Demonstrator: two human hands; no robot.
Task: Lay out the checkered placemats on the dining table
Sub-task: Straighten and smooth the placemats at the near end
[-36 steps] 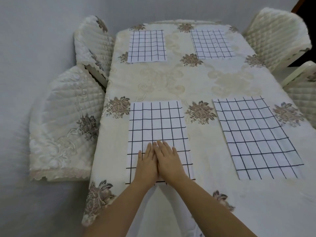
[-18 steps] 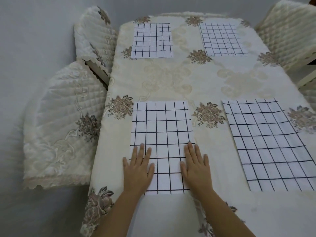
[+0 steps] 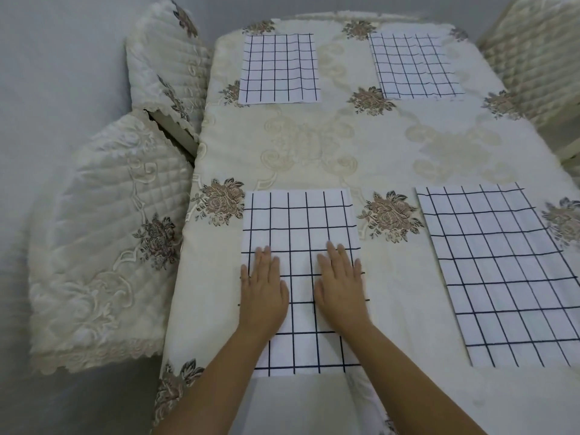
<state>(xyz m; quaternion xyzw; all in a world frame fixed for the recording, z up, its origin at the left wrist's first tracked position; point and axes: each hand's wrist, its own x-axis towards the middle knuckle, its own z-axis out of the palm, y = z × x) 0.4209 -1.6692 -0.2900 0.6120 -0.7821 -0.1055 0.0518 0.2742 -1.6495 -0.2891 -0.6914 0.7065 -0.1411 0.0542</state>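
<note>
Low in the centre of the frame, the left hand point(image 3: 262, 293) and the right hand point(image 3: 340, 290) lie flat, fingers straight and close together, palms pressing on a white rectangular cloth placemat with a thin black grid point(image 3: 298, 215). A second gridded placemat point(image 3: 502, 262) lies at lower right, a third placemat point(image 3: 279, 69) at upper centre-left and a fourth placemat point(image 3: 414, 65) at upper right, all well apart on the cream fabric tablecloth point(image 3: 376, 146) embroidered with brown roses and pale scrolls. At left and upper right sit quilted cream chair covers point(image 3: 103, 240) with scalloped lace edges, over a plain grey floor point(image 3: 47, 73).
</note>
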